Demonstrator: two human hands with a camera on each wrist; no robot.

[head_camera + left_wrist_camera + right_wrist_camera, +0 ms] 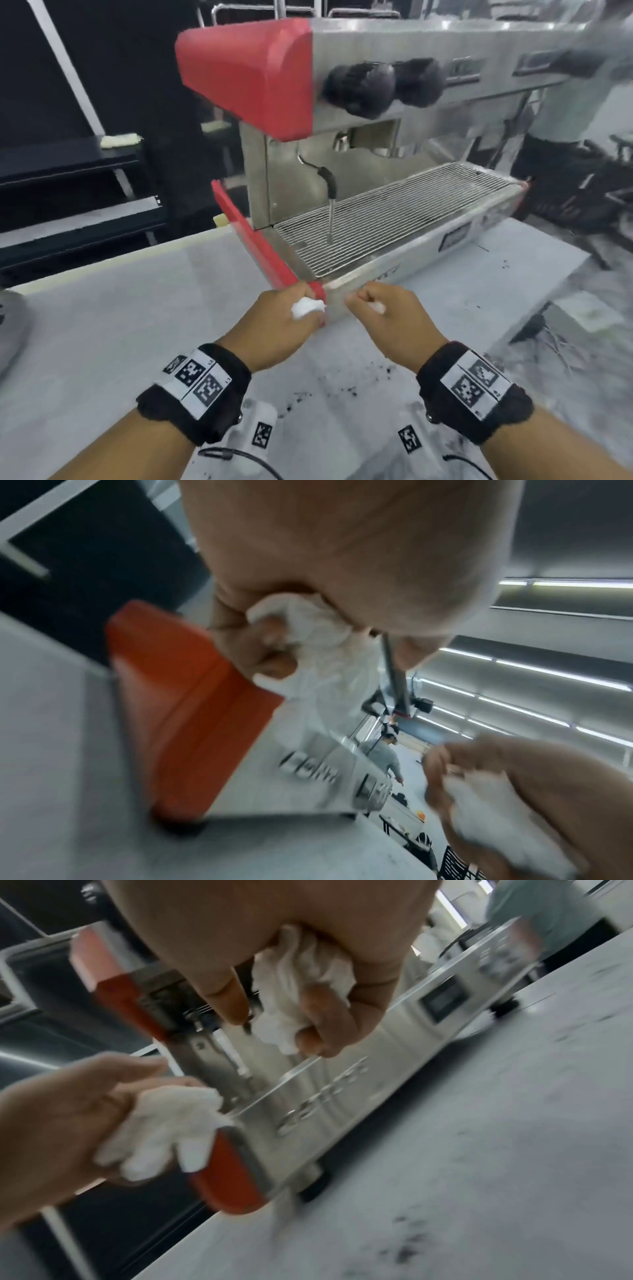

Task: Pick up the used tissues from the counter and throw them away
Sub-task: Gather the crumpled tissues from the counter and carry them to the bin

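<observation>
Tissues sit crumpled, one in each fist: left hand [284, 320] clutches a white wad [306, 307]; right hand [387, 315] clutches another [301, 988], near the espresso machine [376, 171]; soft, light, compressible, so whole-fist grips suit

White, crumpled tissue [306, 307] in the left hand [284, 325]; white tissue [301, 988] also in the right hand [394, 318]. Pale grey worktop [137, 325] with black specks [342, 390] scattered on it. Red side panels [253, 75] and silver steel body on the espresso machine [394, 137], with black knobs [359, 89]. Black wrist bands [195, 394] with white tags carrying black square-pattern markers.
</observation>
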